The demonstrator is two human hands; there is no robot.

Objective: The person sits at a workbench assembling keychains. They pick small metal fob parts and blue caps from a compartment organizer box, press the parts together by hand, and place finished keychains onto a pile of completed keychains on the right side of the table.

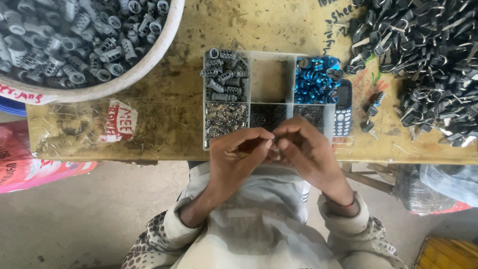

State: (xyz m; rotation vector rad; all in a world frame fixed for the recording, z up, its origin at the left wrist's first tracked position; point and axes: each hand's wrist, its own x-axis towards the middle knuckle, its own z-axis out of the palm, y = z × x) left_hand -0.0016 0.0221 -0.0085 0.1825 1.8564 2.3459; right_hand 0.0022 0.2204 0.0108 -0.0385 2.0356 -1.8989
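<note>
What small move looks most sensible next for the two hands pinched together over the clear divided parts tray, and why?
Probably the right hand reaches forward into the clear plastic divided tray for another piece. Both hands' fingertips meet over its near edge, the left hand pinching something too small to make out, and the grey cylinder compartment lies directly ahead.

One head-worn camera looks steeply down, close over the workbench [164,114] edge.

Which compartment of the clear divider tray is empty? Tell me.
The top middle compartment is empty: only bare tabletop shows through it. The other compartments hold small parts.
</note>
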